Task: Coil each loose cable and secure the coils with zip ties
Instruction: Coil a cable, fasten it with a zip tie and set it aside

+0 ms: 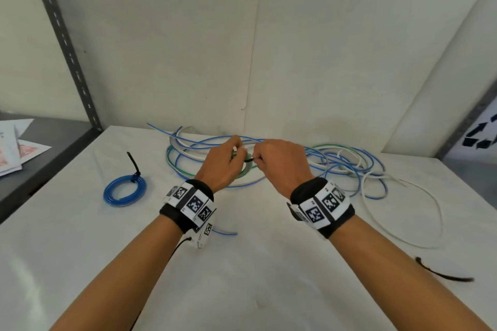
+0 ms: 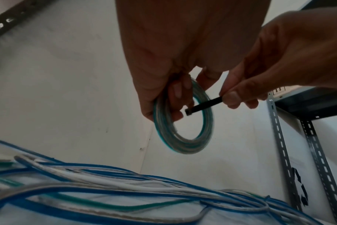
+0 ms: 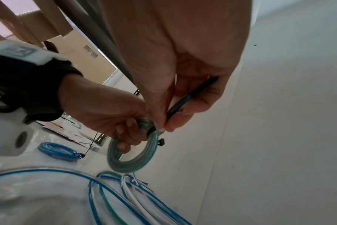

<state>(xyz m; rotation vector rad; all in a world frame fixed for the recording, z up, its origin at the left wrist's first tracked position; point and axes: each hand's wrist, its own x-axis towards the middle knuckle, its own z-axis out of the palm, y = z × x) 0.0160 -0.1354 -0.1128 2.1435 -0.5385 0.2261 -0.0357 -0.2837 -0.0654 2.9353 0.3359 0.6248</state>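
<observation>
My left hand (image 1: 228, 158) (image 2: 169, 99) (image 3: 121, 130) grips a small green-and-clear cable coil (image 2: 183, 143) (image 3: 129, 162) (image 1: 246, 168), held upright above the table. My right hand (image 1: 271, 161) (image 2: 233, 97) (image 3: 164, 124) pinches a black zip tie (image 2: 202, 105) (image 3: 181, 105) (image 1: 248, 160) whose head end pokes through the coil's ring. A blue coil (image 1: 125, 190) (image 3: 58, 151), bound with a black zip tie, lies on the table at the left. Loose blue, green and white cables (image 1: 336, 166) (image 2: 125, 190) (image 3: 129, 197) lie tangled behind and to the right of my hands.
A spare black zip tie (image 1: 443, 273) lies at the front right of the white table (image 1: 242, 277). A long white cable (image 1: 419, 212) loops toward the right edge. A dark shelf with papers (image 1: 16, 150) stands at the left, with a metal upright (image 1: 67, 43).
</observation>
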